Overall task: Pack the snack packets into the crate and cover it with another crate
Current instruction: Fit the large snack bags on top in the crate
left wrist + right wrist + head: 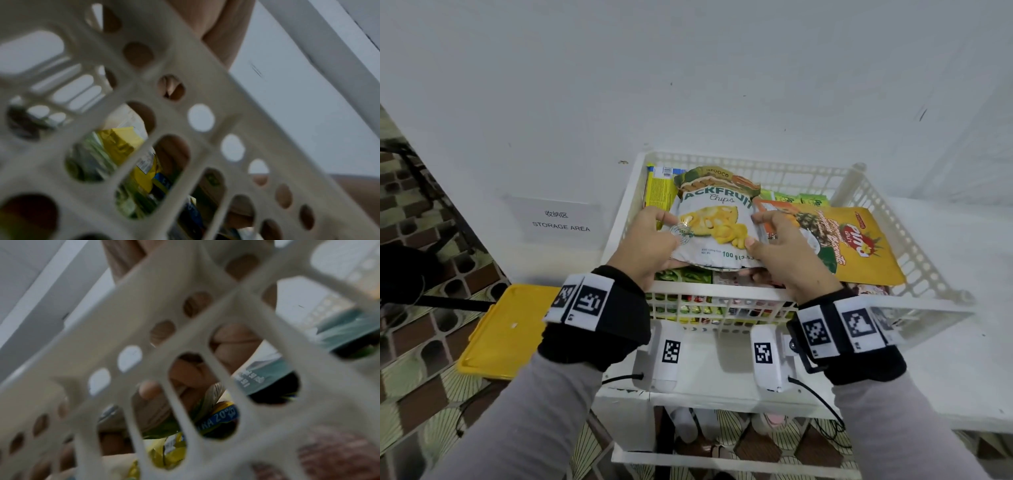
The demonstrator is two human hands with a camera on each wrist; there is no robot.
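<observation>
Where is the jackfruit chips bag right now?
In the head view, the jackfruit chips bag is over the white crate, held between the left hand and right hand, left of the yellow pineapple packet.

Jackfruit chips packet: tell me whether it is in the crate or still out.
Not yet let go: both hands grip the jackfruit chips packet over the packets in the crate.

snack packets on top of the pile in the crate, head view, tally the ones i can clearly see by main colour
white: 1, the jackfruit chips packet held by the left hand and right hand
orange-yellow: 1, the pineapple coconut packet
yellow: 1, the packet at the back left
green: 1, the packet at the near left
total: 4 clearly seen; others lie hidden lower in the crate
</observation>
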